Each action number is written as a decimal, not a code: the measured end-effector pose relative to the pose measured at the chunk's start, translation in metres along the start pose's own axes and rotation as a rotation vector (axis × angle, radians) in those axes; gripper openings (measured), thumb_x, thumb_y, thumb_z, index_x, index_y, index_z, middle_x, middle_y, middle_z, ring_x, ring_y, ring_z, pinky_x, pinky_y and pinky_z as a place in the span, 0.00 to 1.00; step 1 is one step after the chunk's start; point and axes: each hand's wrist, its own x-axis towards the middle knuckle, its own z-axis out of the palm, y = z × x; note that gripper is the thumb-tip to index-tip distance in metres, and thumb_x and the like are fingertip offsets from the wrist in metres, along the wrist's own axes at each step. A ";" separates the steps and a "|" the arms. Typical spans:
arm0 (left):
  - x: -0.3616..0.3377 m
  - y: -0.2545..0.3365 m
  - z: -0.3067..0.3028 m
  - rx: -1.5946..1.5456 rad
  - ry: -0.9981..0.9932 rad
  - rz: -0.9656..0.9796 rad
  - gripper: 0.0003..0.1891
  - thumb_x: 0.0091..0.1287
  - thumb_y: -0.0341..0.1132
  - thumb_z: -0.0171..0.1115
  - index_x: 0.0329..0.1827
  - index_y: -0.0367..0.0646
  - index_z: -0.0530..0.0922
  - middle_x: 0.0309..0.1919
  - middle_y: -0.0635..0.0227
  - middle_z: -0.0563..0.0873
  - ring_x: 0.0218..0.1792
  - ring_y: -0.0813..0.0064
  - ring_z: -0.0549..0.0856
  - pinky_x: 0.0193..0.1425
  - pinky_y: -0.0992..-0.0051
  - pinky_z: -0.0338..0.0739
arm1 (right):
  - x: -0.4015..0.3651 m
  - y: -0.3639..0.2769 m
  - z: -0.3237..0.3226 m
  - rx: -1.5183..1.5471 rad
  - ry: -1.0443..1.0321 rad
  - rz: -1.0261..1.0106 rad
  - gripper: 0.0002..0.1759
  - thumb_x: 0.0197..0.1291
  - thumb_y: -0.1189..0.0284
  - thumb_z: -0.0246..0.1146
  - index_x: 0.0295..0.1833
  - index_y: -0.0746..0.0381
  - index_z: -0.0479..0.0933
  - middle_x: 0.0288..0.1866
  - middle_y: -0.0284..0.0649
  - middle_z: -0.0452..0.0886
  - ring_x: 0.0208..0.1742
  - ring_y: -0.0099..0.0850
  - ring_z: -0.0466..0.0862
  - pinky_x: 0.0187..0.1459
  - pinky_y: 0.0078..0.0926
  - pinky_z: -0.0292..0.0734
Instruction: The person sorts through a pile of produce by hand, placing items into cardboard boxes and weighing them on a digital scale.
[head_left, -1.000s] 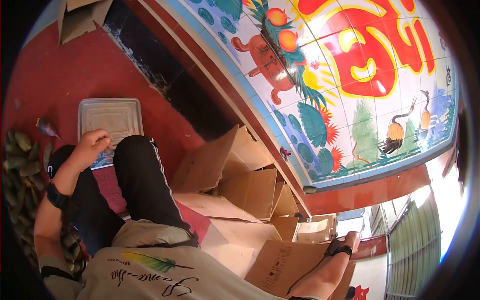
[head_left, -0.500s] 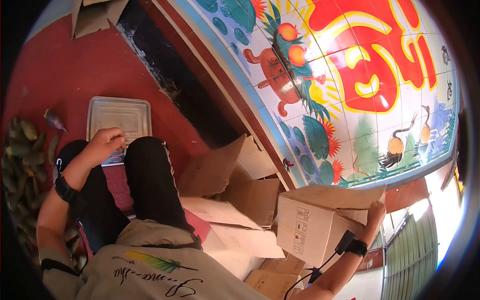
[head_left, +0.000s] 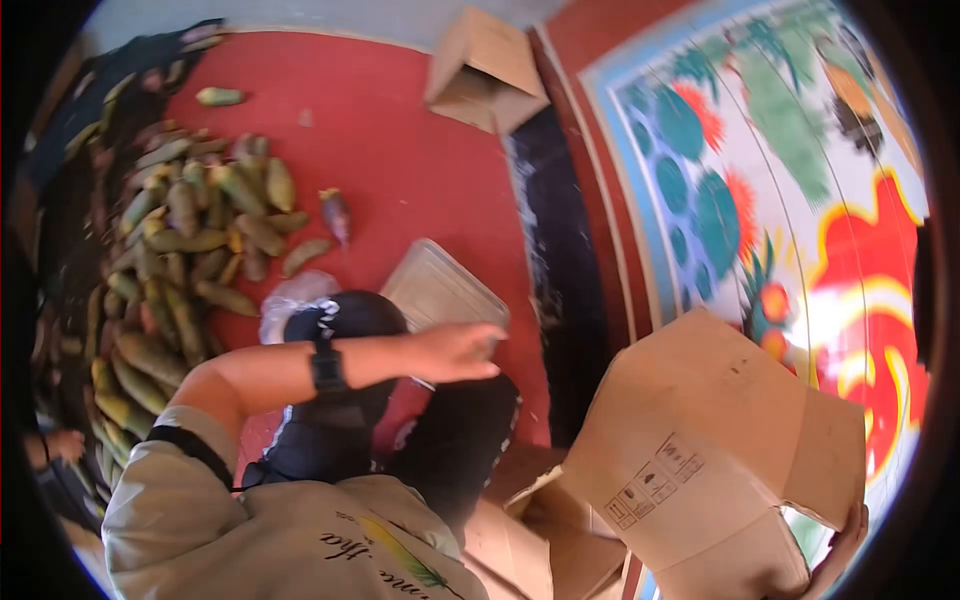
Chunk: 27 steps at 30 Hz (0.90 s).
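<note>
Hands are apart. Right hand (head_left: 845, 550) is clamped on a flap edge of one big tan boxy cardboard carton (head_left: 680, 440) by the matte red floor's (head_left: 400, 150) near right corner. Left hand (head_left: 455, 352) hangs half-curled near one clear rectangular plastic container (head_left: 445, 287); can't tell if it's holding anything. Lumpy green-brown tapered vegetables (head_left: 190, 225), too many to count, line the floor's left edge.

Brown, printed cardboard box (head_left: 705, 415) — flaps open, apparently tilted — at the right.
</note>
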 end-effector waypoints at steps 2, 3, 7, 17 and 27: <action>0.000 -0.005 0.003 0.052 0.216 0.305 0.40 0.58 0.41 0.63 0.70 0.43 0.49 0.59 0.50 0.68 0.58 0.62 0.71 0.60 0.65 0.67 | 0.027 -0.021 0.036 0.100 0.003 -0.069 0.13 0.60 0.65 0.53 0.32 0.64 0.73 0.21 0.32 0.68 0.22 0.21 0.63 0.23 0.21 0.57; -0.003 -0.001 -0.002 -0.021 0.221 0.317 0.44 0.56 0.41 0.64 0.70 0.43 0.46 0.64 0.50 0.59 0.62 0.59 0.66 0.64 0.64 0.63 | 0.038 -0.031 0.054 0.152 0.002 -0.101 0.13 0.61 0.64 0.52 0.31 0.64 0.73 0.20 0.31 0.68 0.21 0.20 0.62 0.22 0.21 0.56; -0.010 0.009 -0.009 -0.037 0.326 0.402 0.52 0.51 0.37 0.69 0.72 0.43 0.38 0.69 0.52 0.46 0.67 0.57 0.58 0.69 0.62 0.57 | 0.086 -0.078 0.136 0.371 -0.009 -0.220 0.14 0.62 0.63 0.52 0.30 0.61 0.72 0.17 0.28 0.65 0.17 0.17 0.59 0.18 0.18 0.51; -0.022 0.006 -0.028 -0.011 0.601 0.169 0.46 0.60 0.45 0.59 0.72 0.42 0.36 0.69 0.52 0.49 0.69 0.57 0.55 0.70 0.64 0.51 | 0.098 -0.238 0.306 0.597 0.038 -0.649 0.14 0.64 0.69 0.50 0.28 0.67 0.68 0.23 0.36 0.67 0.26 0.27 0.67 0.29 0.26 0.64; -0.037 0.012 -0.040 0.004 0.773 -0.158 0.37 0.61 0.42 0.57 0.69 0.43 0.48 0.62 0.43 0.57 0.65 0.46 0.59 0.66 0.61 0.59 | 0.047 -0.298 0.359 0.096 0.073 -0.609 0.18 0.64 0.68 0.47 0.49 0.71 0.73 0.46 0.53 0.78 0.45 0.48 0.78 0.47 0.36 0.71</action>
